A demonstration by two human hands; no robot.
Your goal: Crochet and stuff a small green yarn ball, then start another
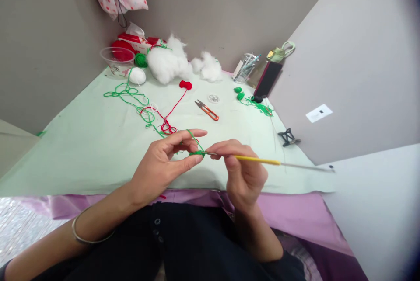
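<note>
Near the table's front edge, my left hand (164, 158) pinches a small green crochet piece (197, 153) between thumb and fingers. Green yarn (196, 140) runs from that piece up over my raised left index finger. My right hand (244, 169) is closed around a crochet hook (257, 159) with a yellow grip and thin metal shaft. The hook's tip meets the green piece; whether it sits inside a stitch is too small to tell. Loose green yarn (126, 92) and red yarn (168, 128) lie beyond my left hand.
Orange-handled thread snips (207, 110) lie mid-table beside a small clear dish (213, 98). White stuffing (169, 62), a plastic tub (117, 64) and a white yarn ball (137, 76) are at the back. On the right are a bottle (275, 56), a phone (268, 79) and green pieces (240, 96).
</note>
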